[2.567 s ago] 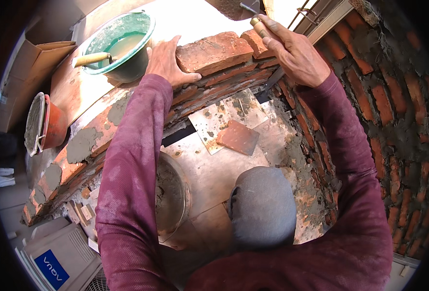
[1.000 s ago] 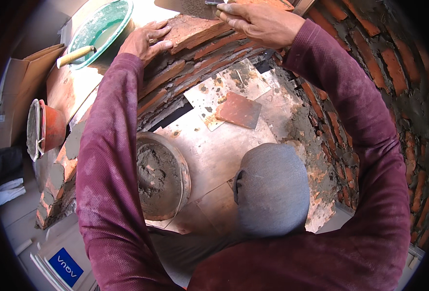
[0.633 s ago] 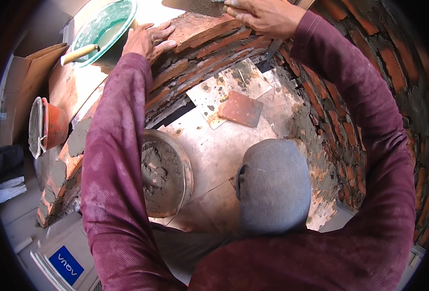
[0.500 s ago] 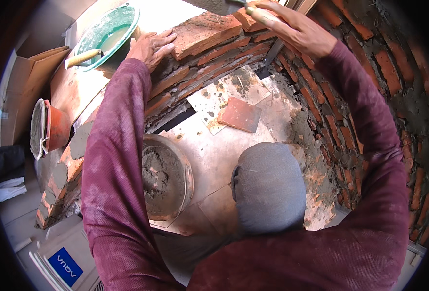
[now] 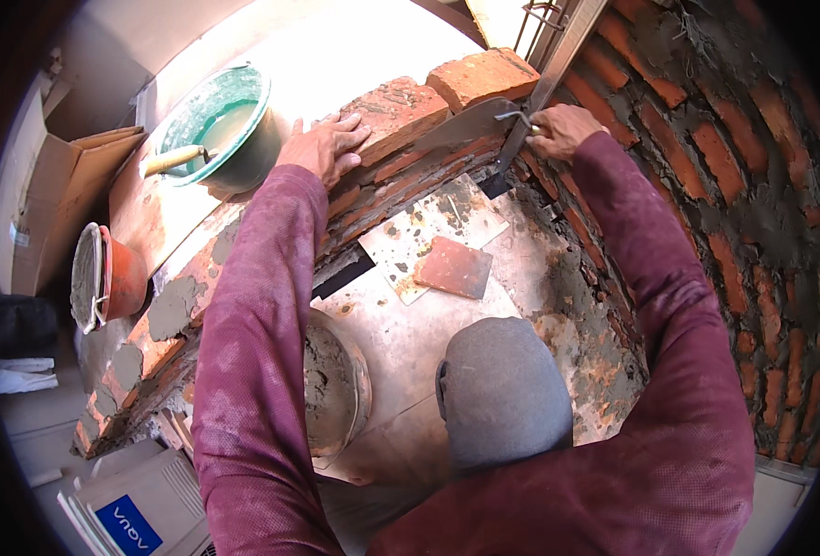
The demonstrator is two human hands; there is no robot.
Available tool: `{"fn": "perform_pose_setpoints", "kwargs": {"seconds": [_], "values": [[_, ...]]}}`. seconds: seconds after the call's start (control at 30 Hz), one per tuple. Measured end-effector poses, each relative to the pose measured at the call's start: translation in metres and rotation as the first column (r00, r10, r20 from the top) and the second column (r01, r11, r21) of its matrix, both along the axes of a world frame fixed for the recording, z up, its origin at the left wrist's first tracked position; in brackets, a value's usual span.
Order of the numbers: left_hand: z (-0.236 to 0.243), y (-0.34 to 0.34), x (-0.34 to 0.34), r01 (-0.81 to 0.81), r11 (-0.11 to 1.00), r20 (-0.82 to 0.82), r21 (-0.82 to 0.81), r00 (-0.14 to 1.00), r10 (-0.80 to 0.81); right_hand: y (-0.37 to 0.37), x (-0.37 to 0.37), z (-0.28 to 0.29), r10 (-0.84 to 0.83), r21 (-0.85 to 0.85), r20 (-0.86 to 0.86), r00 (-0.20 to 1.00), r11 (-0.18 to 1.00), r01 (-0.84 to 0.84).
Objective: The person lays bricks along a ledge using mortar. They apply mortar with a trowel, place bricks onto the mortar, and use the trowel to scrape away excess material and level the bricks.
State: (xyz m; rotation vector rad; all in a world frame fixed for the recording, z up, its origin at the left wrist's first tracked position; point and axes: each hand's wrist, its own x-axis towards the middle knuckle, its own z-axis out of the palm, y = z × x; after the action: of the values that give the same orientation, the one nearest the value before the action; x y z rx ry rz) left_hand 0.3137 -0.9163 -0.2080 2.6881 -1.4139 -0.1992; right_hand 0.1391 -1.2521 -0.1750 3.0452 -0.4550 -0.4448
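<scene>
My right hand [image 5: 565, 130] is closed round the handle of a trowel. The flat grey trowel blade [image 5: 470, 125] lies along the face of the low brick wall [image 5: 419, 165], just under its top bricks. My left hand [image 5: 324, 148] rests with fingers stretched out against the left end of a mortar-smeared brick [image 5: 397, 113] on the wall top. Beside it, to the right, another orange brick [image 5: 484, 78] sits near the metal upright in the corner.
A green bucket [image 5: 215, 125] holding water and a wooden-handled tool [image 5: 173, 160] stands left of my left hand. Below are an orange bucket [image 5: 124, 278], a round tub of mortar [image 5: 336, 385] and a loose flat brick [image 5: 454, 267]. A brick wall [image 5: 716, 167] rises at right.
My right hand has come down from above the far brick to the wall's inner face, bringing the trowel blade against it. My left hand stays at the brick's end. The view has shifted.
</scene>
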Motion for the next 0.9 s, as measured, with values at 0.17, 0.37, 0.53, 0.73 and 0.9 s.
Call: {"fn": "perform_pose_setpoints", "kwargs": {"seconds": [0.17,0.37,0.53,0.73,0.9], "values": [[-0.004,-0.02,-0.043,-0.121,0.98,0.263,0.158,0.962,0.076,0.014,-0.066,0.105,0.001,-0.261,0.186,0.983,0.964,0.048],[-0.027,-0.042,-0.092,-0.198,0.972,0.217,-0.125,0.951,0.222,0.084,0.1,0.091,0.397,-0.636,0.035,0.917,0.717,-0.287],[-0.052,-0.048,-0.083,-0.187,0.928,0.247,-0.323,0.93,0.273,0.162,0.224,0.045,0.381,-0.715,-0.313,0.87,0.508,-0.48],[-0.064,-0.055,-0.075,-0.187,0.92,0.338,-0.344,0.889,0.308,0.23,0.212,0.059,0.555,-0.552,-0.32,0.768,0.55,-0.627],[-0.033,0.004,-0.118,0.127,0.977,0.265,-0.172,0.961,-0.078,0.21,0.157,0.124,0.968,-0.463,0.114,0.223,0.251,-0.85]]}}
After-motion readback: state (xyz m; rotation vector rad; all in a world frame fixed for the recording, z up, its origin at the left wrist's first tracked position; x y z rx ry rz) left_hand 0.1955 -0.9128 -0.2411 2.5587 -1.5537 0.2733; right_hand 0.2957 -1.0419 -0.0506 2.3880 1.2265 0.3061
